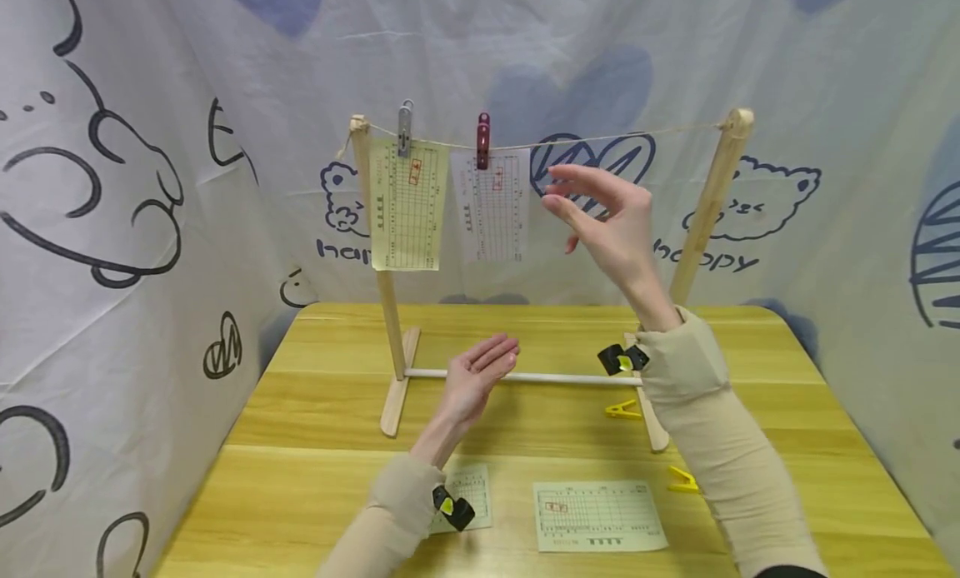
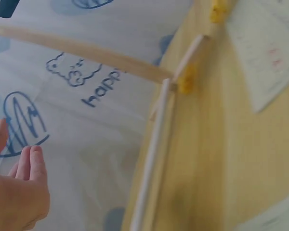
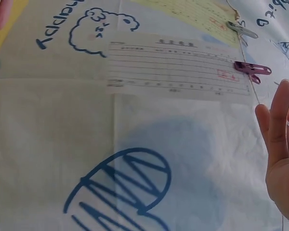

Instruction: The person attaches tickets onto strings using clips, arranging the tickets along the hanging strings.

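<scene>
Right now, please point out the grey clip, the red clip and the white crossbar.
Grey clip (image 1: 405, 132), head view: middle of its body.
Red clip (image 1: 483, 141), head view: middle of its body.
White crossbar (image 1: 551, 378), head view: its middle stretch.

The bare left hand (image 2: 19, 197) is before a white cloth (image 2: 86, 159) with blue drawings. A thin white rod (image 2: 152, 149) meets a pale wooden post (image 2: 101, 56).

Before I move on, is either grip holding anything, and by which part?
Nothing is held: the right grip is empty, thumb and fingertips apart near the hanging white slip; the left grip is empty, fingers extended.
</scene>
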`<action>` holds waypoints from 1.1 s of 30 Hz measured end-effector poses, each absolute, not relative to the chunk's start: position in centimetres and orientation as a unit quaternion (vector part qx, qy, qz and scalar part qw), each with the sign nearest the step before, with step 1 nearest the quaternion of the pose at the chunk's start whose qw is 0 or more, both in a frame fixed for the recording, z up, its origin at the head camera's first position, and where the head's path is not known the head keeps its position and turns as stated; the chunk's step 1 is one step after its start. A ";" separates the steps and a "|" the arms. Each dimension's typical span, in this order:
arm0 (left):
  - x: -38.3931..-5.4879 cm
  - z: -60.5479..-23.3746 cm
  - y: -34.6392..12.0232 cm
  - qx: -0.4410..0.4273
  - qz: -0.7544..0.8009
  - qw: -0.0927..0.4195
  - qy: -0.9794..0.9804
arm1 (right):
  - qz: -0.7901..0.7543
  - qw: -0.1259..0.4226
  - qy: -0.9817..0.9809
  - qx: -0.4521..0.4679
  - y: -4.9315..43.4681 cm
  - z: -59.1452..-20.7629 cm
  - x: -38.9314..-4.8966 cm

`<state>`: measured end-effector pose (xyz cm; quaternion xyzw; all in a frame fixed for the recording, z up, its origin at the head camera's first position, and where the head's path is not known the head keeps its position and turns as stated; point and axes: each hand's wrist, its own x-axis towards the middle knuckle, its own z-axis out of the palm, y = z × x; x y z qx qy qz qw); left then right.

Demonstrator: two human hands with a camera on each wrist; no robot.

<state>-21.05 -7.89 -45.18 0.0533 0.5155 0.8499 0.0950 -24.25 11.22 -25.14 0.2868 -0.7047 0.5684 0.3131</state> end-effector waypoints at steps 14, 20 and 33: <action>-18.0 -50.5 -7.4 0.120 0.724 0.216 0.644 | 0.600 0.197 -0.739 0.235 17.4 -36.6 -20.5; -16.6 -51.6 -7.2 0.183 0.629 0.228 0.720 | 0.590 0.119 -0.774 0.193 21.0 -41.6 -18.8; -15.3 -52.7 -5.8 0.247 0.445 0.183 0.841 | 0.524 0.025 -0.844 0.115 26.5 -48.8 -15.6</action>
